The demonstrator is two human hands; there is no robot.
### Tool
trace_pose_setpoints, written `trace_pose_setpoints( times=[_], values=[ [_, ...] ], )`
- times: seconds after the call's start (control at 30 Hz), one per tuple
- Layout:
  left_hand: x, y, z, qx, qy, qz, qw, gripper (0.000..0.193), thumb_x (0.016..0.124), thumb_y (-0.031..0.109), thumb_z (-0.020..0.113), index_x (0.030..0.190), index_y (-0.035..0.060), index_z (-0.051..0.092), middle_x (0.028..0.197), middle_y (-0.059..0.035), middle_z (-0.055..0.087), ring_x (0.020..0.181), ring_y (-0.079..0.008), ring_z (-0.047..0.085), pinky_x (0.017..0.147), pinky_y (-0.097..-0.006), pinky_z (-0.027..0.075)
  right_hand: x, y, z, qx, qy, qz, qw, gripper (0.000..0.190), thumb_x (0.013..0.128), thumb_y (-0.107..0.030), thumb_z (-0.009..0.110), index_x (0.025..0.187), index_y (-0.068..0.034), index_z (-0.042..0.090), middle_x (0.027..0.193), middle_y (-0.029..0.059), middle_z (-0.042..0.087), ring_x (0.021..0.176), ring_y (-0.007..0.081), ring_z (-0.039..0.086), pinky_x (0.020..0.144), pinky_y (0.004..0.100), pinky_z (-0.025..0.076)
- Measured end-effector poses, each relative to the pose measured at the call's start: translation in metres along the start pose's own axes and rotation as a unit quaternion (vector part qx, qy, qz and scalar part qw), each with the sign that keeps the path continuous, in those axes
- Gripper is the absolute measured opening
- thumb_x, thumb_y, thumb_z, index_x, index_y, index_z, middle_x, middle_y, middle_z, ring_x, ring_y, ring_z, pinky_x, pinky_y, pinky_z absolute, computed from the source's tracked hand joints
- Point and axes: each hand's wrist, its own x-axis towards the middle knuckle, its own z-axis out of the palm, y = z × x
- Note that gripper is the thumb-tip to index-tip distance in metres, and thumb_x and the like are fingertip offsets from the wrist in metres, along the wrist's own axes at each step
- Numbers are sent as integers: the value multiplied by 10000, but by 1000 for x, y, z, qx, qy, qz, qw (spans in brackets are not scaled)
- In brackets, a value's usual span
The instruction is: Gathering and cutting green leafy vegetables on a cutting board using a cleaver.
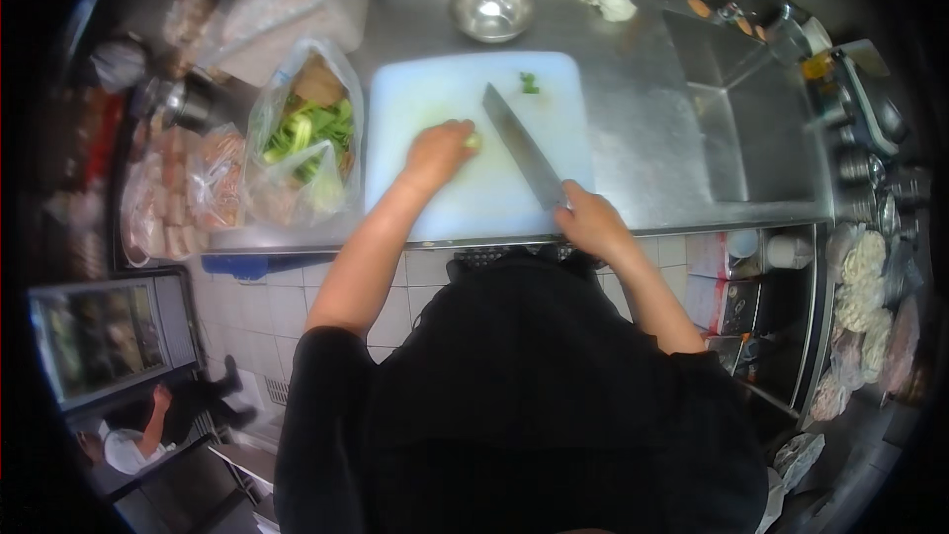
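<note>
My left hand point(442, 151) is over the middle of a white cutting board point(400, 96), its fingers closed on a small pale green vegetable piece point(472, 140). My right hand point(592, 219) grips the handle of a large kitchen knife point(523, 148). The blade slants up and left across the board, its tip beyond my left fingers; a gap parts it from the pale piece. Small green leaf pieces point(528, 83) lie near the board's far right corner. Left of the board, an open plastic bag point(256, 133) holds leafy green vegetables point(311, 130).
A steel bowl point(491, 11) and a crumpled white cloth or plastic point(608, 0) lie beyond the board. The sink point(749, 104) is at right. A large bag-lined container point(289, 7) and bagged food point(219, 174) stand at left. Another person point(137, 445) is at lower left.
</note>
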Motion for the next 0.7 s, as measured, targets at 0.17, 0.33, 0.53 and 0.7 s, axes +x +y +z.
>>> trace_pose_setpoints(
  times=[0.17,0.33,0.53,0.7],
  values=[
    [7,7,5,6,-24,-56,998,293,849,209,673,1099,76,600,983,-162,666,939,-373,631,805,-476,498,-17,-16,-5,-30,11,-39,999,299,908,-211,553,1141,-28,510,861,254,659,837,455,624,739,531,481],
    [7,11,8,-23,-9,-91,996,342,847,227,680,1147,80,602,1006,-162,680,947,-372,639,825,-474,507,-22,-27,-6,-57,-9,-52,997,272,917,-197,547,1104,-6,503,835,242,659,812,443,630,730,533,484],
    [7,14,12,-28,20,-99,995,295,848,243,695,1057,66,586,961,-167,681,916,-378,647,799,-470,508,-17,-38,-1,-59,-27,-48,997,259,921,-185,538,1062,27,486,822,253,655,805,444,630,729,535,489],
    [7,17,8,-16,10,-94,995,290,846,227,693,1070,74,589,965,-161,674,926,-375,642,797,-474,503,16,-25,13,-35,-30,-49,998,242,922,-179,525,1007,44,487,841,264,663,816,427,655,752,519,504]
  ],
)
